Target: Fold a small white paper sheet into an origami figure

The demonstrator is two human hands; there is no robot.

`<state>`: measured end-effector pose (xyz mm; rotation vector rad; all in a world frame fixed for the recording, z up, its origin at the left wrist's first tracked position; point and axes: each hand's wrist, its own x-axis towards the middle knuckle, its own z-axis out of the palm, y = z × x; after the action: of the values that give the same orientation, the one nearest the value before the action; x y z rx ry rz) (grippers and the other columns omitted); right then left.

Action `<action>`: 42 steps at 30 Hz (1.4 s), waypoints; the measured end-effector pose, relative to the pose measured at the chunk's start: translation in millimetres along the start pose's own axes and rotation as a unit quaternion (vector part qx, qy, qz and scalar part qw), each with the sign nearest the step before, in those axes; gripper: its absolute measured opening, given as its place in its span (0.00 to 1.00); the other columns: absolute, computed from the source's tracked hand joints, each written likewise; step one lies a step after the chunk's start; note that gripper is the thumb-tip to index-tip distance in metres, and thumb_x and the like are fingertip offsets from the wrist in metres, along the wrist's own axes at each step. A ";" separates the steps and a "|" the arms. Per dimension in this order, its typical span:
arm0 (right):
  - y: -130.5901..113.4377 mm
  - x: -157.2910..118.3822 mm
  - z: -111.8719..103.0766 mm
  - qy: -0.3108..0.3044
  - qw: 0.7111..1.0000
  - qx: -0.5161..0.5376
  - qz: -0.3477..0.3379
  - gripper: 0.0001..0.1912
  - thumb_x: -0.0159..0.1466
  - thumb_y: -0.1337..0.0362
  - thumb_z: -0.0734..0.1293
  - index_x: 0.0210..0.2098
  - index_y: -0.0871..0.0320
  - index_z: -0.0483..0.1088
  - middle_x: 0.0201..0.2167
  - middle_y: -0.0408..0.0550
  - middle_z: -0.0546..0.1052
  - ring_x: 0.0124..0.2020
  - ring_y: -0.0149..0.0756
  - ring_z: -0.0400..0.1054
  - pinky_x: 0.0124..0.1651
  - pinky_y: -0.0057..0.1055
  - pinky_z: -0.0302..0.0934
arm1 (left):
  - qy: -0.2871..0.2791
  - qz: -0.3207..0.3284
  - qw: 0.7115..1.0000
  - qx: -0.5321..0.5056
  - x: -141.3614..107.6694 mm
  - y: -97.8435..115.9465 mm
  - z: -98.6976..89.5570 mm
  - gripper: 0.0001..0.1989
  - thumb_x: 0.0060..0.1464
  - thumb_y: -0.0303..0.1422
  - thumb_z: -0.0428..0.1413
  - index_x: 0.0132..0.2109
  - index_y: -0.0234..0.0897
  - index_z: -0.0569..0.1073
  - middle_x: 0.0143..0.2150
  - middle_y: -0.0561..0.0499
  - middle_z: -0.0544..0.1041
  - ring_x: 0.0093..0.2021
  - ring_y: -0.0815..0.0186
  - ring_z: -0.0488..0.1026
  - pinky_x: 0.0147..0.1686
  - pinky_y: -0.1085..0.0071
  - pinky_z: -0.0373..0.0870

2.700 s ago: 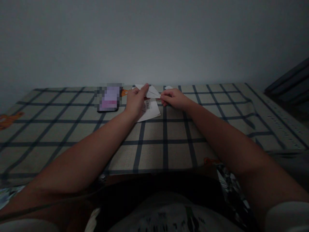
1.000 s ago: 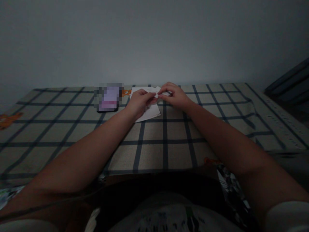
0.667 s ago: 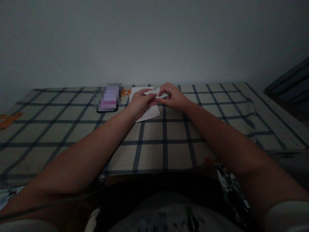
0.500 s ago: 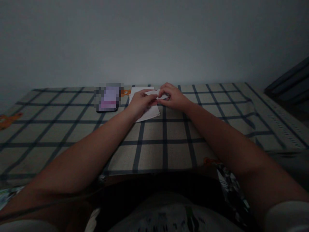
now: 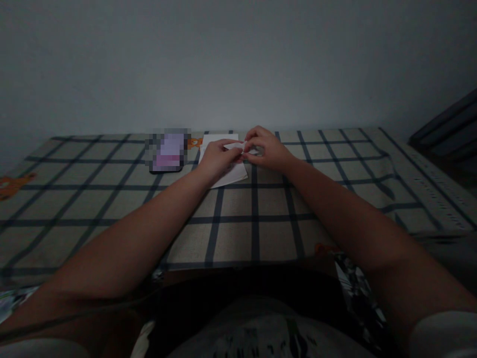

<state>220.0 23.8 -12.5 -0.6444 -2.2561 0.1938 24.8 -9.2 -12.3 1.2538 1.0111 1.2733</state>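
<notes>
Between my two hands is a small white piece of folded paper [image 5: 235, 145]. My left hand [image 5: 217, 158] grips it from the left, thumb and fingers closed on it. From the right, my right hand [image 5: 266, 148] pinches the paper's edge between thumb and fingertips, with the fingers curled. Under my left hand lie several white sheets of paper [image 5: 234, 174], partly hidden by the hand and wrist. Part of the folded paper is covered by my fingers, so its full shape cannot be made out.
A phone [image 5: 168, 151], blurred by pixelation, lies left of the sheets. A checked tablecloth [image 5: 238, 233] with orange bear prints covers the table. Behind it stands a pale wall [image 5: 238, 64]. A dark slatted object [image 5: 447, 119] is at the far right.
My right-hand fingers have shifted slightly along the folded paper, and less of the paper shows between my hands. The sheets and phone have stayed put.
</notes>
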 end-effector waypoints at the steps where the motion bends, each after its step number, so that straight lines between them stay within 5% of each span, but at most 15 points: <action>1: 0.6 0.5 -0.6 0.002 1.000 0.000 -0.007 0.07 0.65 0.60 0.70 0.38 0.56 0.77 0.46 0.53 0.72 0.50 0.45 0.67 0.57 0.45 0.62 | 0.000 -0.001 1.000 -0.010 1.4 -0.8 -0.2 0.14 0.43 0.30 0.67 0.40 0.32 0.81 0.31 0.46 0.82 0.28 0.67 0.79 0.33 0.71 0.75; 16: 10.4 2.6 2.1 0.032 0.998 -0.004 -0.044 0.07 0.68 0.60 0.69 0.39 0.56 0.77 0.44 0.51 0.72 0.48 0.43 0.67 0.53 0.45 0.63 | -0.010 0.012 1.000 -0.019 -2.7 5.7 0.8 0.20 0.46 0.27 0.62 0.49 0.34 0.80 0.31 0.49 0.82 0.30 0.68 0.79 0.39 0.70 0.79; 24: 6.9 2.6 1.6 0.019 0.999 -0.008 -0.050 0.09 0.69 0.60 0.68 0.37 0.57 0.78 0.41 0.51 0.73 0.44 0.42 0.68 0.50 0.43 0.64 | -0.009 0.011 1.000 0.002 1.3 2.0 -0.4 0.21 0.43 0.25 0.59 0.48 0.35 0.80 0.28 0.52 0.79 0.27 0.68 0.78 0.33 0.70 0.79; 31: 8.6 3.5 4.3 0.033 0.999 0.001 -0.025 0.08 0.70 0.62 0.66 0.37 0.57 0.76 0.42 0.52 0.74 0.46 0.43 0.68 0.52 0.44 0.63 | -0.024 0.071 0.996 0.043 1.9 -2.1 -2.6 0.19 0.46 0.29 0.63 0.48 0.36 0.80 0.31 0.51 0.80 0.30 0.66 0.79 0.39 0.67 0.81; 37: 7.5 4.2 4.2 0.059 0.996 0.059 0.023 0.10 0.70 0.57 0.67 0.36 0.56 0.74 0.41 0.50 0.73 0.42 0.39 0.67 0.50 0.41 0.65 | -0.027 0.118 0.992 0.044 10.9 -12.1 -7.6 0.33 0.48 0.34 0.69 0.61 0.41 0.73 0.26 0.56 0.75 0.29 0.63 0.79 0.38 0.63 0.81; 42: 4.4 4.7 4.0 0.066 0.991 0.096 0.065 0.13 0.69 0.53 0.68 0.35 0.56 0.74 0.40 0.50 0.73 0.43 0.40 0.67 0.47 0.40 0.66 | -0.049 0.157 0.986 0.030 15.0 -18.8 -9.7 0.46 0.47 0.42 0.73 0.69 0.45 0.62 0.32 0.53 0.77 0.41 0.53 0.83 0.43 0.56 0.81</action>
<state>216.2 30.2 -13.7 -0.6804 -2.0404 0.4147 18.5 8.6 -30.1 1.5521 0.8080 1.4117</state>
